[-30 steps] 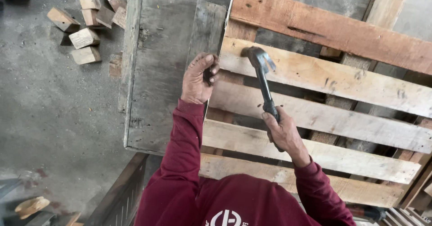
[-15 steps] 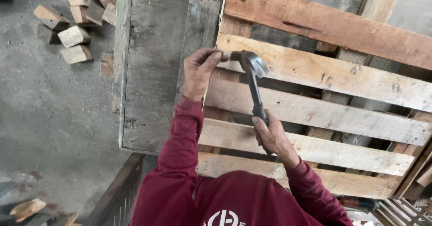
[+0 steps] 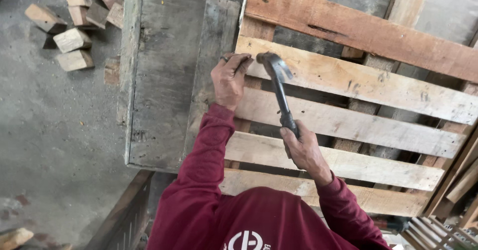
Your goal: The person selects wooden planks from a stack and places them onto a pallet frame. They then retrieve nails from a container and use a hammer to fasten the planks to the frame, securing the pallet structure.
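A wooden pallet (image 3: 358, 86) of pale slats lies across a grey workbench (image 3: 164, 71). My left hand (image 3: 230, 78) rests at the left end of the second slat, fingers pinched together there; what they pinch is too small to see. My right hand (image 3: 304, 150) grips the dark handle of a claw hammer (image 3: 276, 81). The hammer's head hovers just right of my left fingertips, above the slat's end. Both sleeves are dark red.
Several small wooden blocks (image 3: 74, 21) lie scattered on the concrete floor at the upper left. A grey upright board (image 3: 214, 56) runs along the pallet's left edge. More timber and a slatted frame (image 3: 438, 225) sit at the lower right.
The hammer head has swung left and down toward my left fingertips. My left hand stays at the slat's end.
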